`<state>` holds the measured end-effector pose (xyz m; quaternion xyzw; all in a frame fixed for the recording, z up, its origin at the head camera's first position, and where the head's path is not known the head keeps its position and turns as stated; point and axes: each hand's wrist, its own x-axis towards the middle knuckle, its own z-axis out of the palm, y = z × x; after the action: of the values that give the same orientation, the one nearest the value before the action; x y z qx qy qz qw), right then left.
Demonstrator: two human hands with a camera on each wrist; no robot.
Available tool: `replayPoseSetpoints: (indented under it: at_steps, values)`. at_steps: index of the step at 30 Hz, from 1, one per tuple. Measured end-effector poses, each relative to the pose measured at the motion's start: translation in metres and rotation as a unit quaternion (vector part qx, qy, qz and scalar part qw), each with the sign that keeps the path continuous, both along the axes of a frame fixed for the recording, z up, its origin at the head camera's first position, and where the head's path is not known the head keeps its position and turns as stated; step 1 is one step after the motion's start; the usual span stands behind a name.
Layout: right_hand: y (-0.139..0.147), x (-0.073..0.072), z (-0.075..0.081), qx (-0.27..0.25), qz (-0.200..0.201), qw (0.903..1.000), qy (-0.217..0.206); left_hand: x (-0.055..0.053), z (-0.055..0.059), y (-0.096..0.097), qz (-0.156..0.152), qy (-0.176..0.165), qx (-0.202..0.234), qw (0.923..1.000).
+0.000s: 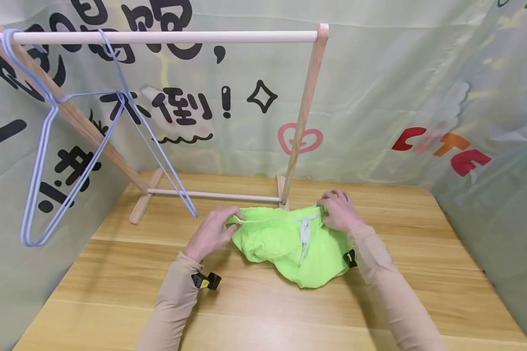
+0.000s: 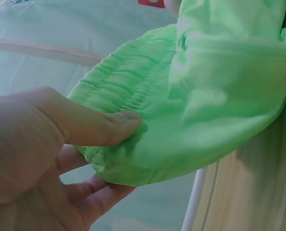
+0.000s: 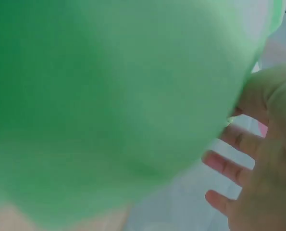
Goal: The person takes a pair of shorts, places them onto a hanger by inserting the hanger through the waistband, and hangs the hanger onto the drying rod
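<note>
Bright green shorts (image 1: 285, 243) with an elastic waistband hang bunched between both hands, over the wooden table. From the front of the waistband dangles a pale drawstring (image 1: 305, 231). My left hand (image 1: 212, 231) pinches the left end of the waistband; in the left wrist view the thumb (image 2: 121, 127) lies on the gathered elastic and the fingers are behind the cloth. The right hand (image 1: 339, 212) grips the waistband's other end. Close up in the right wrist view, the cloth (image 3: 109, 96) fills most of the picture and hides the pinching fingertips, while the other fingers (image 3: 229, 168) are spread.
Behind the shorts stands a wooden rack with a white top rail (image 1: 167, 37) and a low crossbar (image 1: 215, 196). Blue hangers (image 1: 39, 170) hang at the rail's left end. A printed cloth backdrop (image 1: 377, 87) encloses the wooden table (image 1: 421, 273).
</note>
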<state>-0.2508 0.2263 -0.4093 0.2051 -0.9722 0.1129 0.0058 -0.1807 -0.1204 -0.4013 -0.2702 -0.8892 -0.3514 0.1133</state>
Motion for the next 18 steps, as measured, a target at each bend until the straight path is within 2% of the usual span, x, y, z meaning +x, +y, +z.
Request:
replayPoseSetpoints:
  at_steps: [5,7,10,12,15,16,18]
  values:
    - [0.012,0.0,0.006,0.039,-0.029,0.9988,0.009,-0.001,0.001,0.002,0.036,0.021,0.022,0.9989]
    - [0.016,0.001,0.009,0.044,-0.037,0.9983,-0.002,-0.001,0.002,0.003,0.055,0.023,0.03,0.9977]
    - [0.021,0.003,0.015,0.034,-0.047,0.9983,-0.009,0.0,0.004,0.005,0.078,0.017,0.041,0.996]
    - [0.023,0.005,0.017,0.004,-0.054,0.9985,0.007,0.0,0.005,0.005,0.09,0.012,0.05,0.9946]
    - [0.025,0.009,0.02,-0.06,-0.06,0.9927,0.085,0.0,0.007,0.006,0.102,0.01,0.076,0.9918]
    - [0.025,0.011,0.021,-0.087,-0.06,0.9871,0.12,-0.001,0.008,0.006,0.105,0.011,0.088,0.9906]
    - [0.024,0.014,0.023,-0.141,-0.066,0.9681,0.196,-0.002,0.009,0.006,0.104,0.018,0.115,0.9878]
